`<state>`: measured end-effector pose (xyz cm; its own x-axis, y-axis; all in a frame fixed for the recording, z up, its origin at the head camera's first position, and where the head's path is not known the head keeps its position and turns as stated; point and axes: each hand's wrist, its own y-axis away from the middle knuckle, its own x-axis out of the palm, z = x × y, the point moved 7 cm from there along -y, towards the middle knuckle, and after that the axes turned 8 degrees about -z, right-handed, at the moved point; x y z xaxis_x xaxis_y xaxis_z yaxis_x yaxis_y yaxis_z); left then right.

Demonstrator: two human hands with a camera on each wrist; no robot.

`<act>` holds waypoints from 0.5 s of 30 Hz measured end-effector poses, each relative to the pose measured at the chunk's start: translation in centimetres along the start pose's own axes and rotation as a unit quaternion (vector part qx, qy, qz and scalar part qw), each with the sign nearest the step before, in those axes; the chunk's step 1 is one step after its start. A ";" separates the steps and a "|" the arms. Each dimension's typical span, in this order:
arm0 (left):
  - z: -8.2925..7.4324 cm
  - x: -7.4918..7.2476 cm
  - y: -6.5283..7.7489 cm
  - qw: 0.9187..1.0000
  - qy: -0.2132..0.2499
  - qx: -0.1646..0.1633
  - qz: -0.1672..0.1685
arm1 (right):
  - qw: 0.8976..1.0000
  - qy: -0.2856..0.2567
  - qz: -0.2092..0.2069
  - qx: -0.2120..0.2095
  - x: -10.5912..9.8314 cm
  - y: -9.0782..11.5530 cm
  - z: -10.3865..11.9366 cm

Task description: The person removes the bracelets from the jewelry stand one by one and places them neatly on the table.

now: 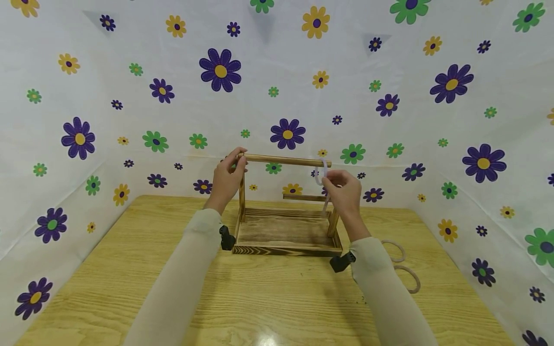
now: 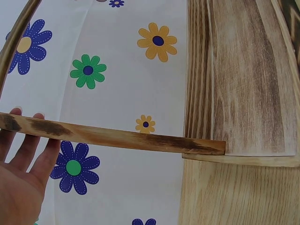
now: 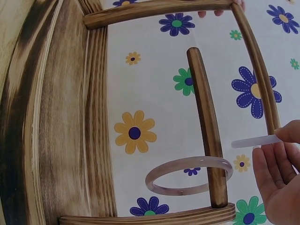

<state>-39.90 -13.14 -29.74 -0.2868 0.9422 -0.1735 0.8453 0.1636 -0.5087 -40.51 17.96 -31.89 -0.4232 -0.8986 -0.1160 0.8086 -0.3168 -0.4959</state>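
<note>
A wooden jewelry stand (image 1: 287, 251) has a top bar (image 1: 281, 159) and a shorter lower bar (image 3: 206, 112). My left hand (image 1: 227, 185) grips the top bar's left end, with the fingers behind the post (image 2: 126, 138) in the left wrist view. At the right end, my right hand (image 1: 345, 194) pinches a pale lilac bangle (image 3: 253, 141) between thumb and fingers. In the head view this bangle loops round the top bar. Another bangle (image 3: 173, 167), pinkish and glossy, hangs around the lower bar.
Two more bangles, one farther back (image 1: 403, 252) and one nearer (image 1: 417, 282), lie on the table right of the stand, beside my right forearm. The wooden table (image 1: 268, 293) meets flower-patterned white cloth (image 1: 259, 105) at the back and sides.
</note>
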 end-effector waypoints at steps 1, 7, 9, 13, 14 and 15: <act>-0.1 0.0 0.1 1.000 0.000 0.001 -0.001 | 1.000 0.000 0.001 0.004 -0.1 0.0 0.1; 0.1 0.0 0.0 1.000 -0.003 0.007 -0.005 | 1.000 0.003 0.007 0.011 -0.7 1.0 2.7; 0.1 0.0 0.0 1.000 -0.003 0.009 -0.005 | 1.000 0.005 0.006 0.004 -1.0 1.3 3.5; -0.1 0.0 0.0 1.000 0.006 0.003 -0.006 | 1.000 0.009 0.005 -0.004 -1.2 1.3 3.6; -0.1 0.0 0.0 1.000 0.008 0.002 -0.005 | 1.000 0.009 0.005 -0.006 -1.2 1.3 3.5; -0.1 0.0 0.0 1.000 0.011 0.000 -0.005 | 1.000 0.010 0.004 -0.006 -1.2 1.3 3.5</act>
<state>-39.84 -13.12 -29.65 -0.2848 0.9469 -0.1495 0.8428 0.1731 -0.5096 -37.54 17.57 -29.38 -0.4249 -0.8949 -0.1363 0.8068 -0.3061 -0.5053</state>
